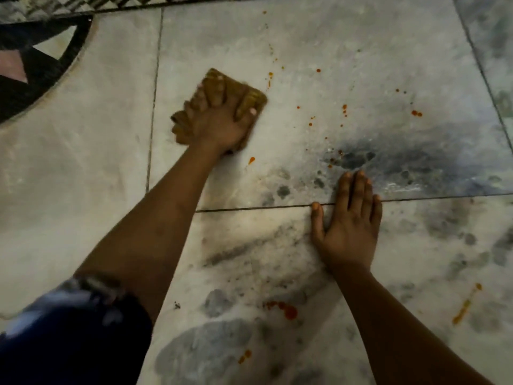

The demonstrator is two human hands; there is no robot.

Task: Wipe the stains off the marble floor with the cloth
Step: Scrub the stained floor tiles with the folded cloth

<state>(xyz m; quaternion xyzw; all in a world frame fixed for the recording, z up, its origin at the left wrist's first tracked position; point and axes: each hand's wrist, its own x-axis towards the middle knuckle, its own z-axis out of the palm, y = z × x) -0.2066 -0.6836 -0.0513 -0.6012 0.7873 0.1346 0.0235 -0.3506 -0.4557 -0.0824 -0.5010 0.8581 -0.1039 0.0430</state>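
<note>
Plenty of orange stains [344, 109] left on marble floor [319, 51]. Mid-wipe: left hand [213, 120] spread, pressing brown cloth [236, 84] onto upper tile; right hand [349, 226] flat, bracing. Probably needed sweeping right toward splatters next.

Open marble floor [347, 51] ahead; rug [36, 65] borders far left.

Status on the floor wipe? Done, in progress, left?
Done: nothing clearly; the marble floor left of the cloth shows no orange spots. In hand: the left hand presses the brown cloth flat on the tile; the right hand rests open on the floor. Left: orange splatter right of the cloth, a red blotch near the person, and an orange streak at lower right.
</note>
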